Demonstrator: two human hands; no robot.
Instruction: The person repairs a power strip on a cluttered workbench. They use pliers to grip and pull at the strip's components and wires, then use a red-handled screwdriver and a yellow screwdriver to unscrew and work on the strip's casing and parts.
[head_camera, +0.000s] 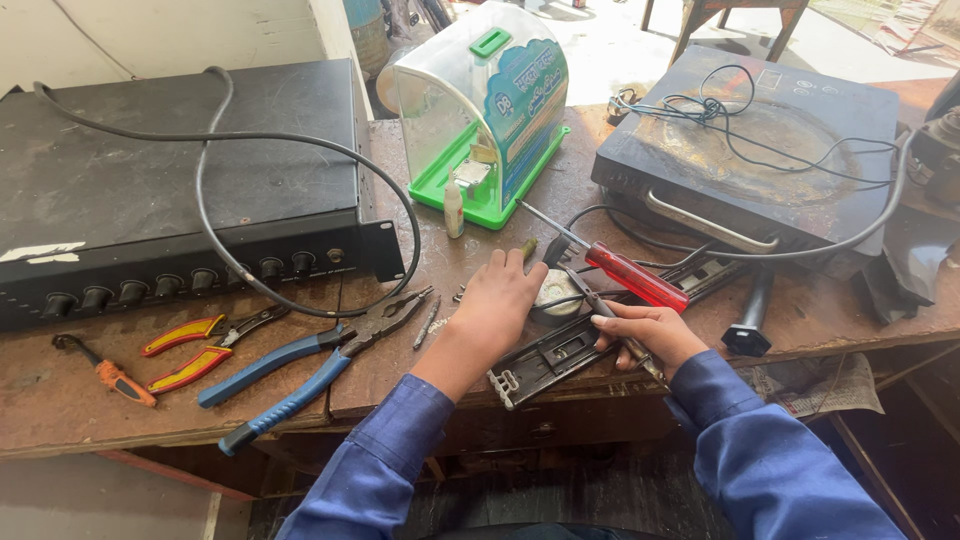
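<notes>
The black metal bracket (560, 350) lies at the front edge of the wooden workbench (420, 250), directly under both hands. The left hand (500, 300) rests flat, fingers extended, over the bracket's middle and over a small round metal part (553, 292) at the bracket's far side; it encloses nothing. The right hand (650, 335) is closed around a slim tool (600, 312), whose tip meets the bracket beside the round part.

The workbench is worn, brown and scratched. Left of the bracket lie blue-handled pliers (300, 375), red-and-yellow cutters (200, 350) and a small orange screwdriver (110, 375). Behind those stands a black amplifier (170, 170) with a row of knobs. Behind the bracket stands a clear-and-green plastic dispenser (485, 110); right of it sits a black induction cooktop (750, 140). A red-handled screwdriver (625, 272) lies just beyond the right hand.

The bracket's long axis runs diagonally, from near-left to far-right.
</notes>
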